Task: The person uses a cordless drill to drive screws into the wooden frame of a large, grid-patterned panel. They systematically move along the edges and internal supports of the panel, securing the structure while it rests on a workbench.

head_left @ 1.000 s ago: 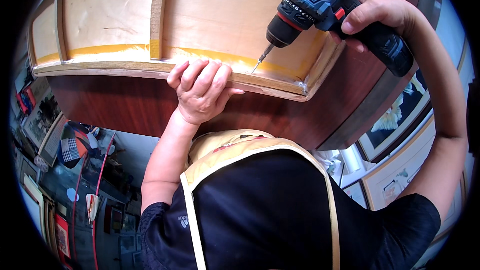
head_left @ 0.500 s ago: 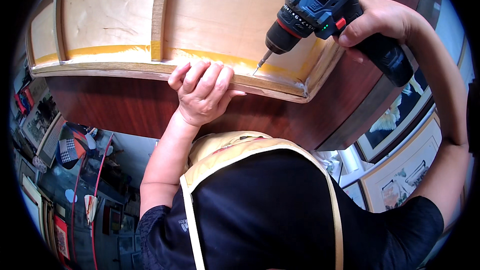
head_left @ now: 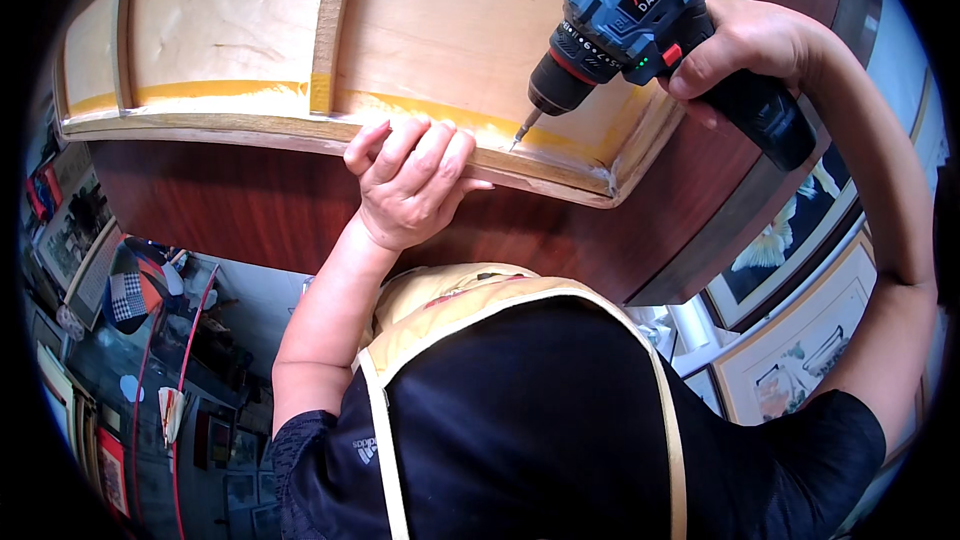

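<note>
My right hand (head_left: 745, 50) is wrapped round the handle of a blue and black cordless drill (head_left: 640, 15), with the thumb beside its red switch. From the chuck a thin bit (head_left: 525, 130) slants down, its tip meeting the inner side of the near wooden rail. That rail belongs to a wooden frame (head_left: 220, 130) with a pale panel and cross battens, lying back up. My left hand (head_left: 415, 180) grips the same rail just left of the bit, fingers curled over the top and thumb along the outer side. Whether a screw sits under the bit is too small to tell.
The frame rests on a dark red-brown wooden table (head_left: 250, 200), overhanging its near edge slightly. Yellow tape (head_left: 220, 92) runs along the panel's near border. Framed pictures (head_left: 800, 360) lean at the right, and a cluttered floor area with more frames lies lower left.
The drill has come slightly down and left, and less of the bit shows between chuck and rail. My left hand keeps its grip on the rail; the view has shifted a little.
</note>
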The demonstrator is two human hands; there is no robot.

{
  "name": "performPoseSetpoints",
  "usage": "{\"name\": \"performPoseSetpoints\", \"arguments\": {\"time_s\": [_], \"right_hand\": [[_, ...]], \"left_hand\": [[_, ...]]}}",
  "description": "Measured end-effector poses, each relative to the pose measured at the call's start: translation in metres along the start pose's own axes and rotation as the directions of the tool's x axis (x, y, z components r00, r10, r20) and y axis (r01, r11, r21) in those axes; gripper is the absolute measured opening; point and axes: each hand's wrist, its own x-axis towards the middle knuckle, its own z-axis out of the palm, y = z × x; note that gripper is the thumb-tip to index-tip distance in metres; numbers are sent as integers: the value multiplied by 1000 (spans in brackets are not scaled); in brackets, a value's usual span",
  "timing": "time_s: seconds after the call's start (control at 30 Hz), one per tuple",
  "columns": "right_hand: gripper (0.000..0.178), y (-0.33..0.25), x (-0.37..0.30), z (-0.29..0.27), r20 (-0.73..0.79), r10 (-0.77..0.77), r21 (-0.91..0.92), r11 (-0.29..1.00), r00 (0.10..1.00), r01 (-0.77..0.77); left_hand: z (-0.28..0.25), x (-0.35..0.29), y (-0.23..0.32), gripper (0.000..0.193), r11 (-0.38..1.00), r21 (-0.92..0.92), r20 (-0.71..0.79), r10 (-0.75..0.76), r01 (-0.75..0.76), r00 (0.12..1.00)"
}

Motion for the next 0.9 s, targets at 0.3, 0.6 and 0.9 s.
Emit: {"name": "performPoseSetpoints", "arguments": {"time_s": [0.3, 0.6, 0.9], "right_hand": [[30, 1, 6, -1, 30, 28, 2, 1000, 999, -28], [28, -4, 9, 4, 49, 47, 18, 999, 998, -48], [37, 32, -31, 41, -142, -317, 141, 931, 938, 336]], "left_hand": [[1, 2, -1, 40, 1000, -2, -9, -12, 12, 1000], [1, 1, -2, 41, 1000, 2, -7, -9, 9, 1000], [1, -1, -1, 39, 999, -38, -45, -14, 12, 999]]}}
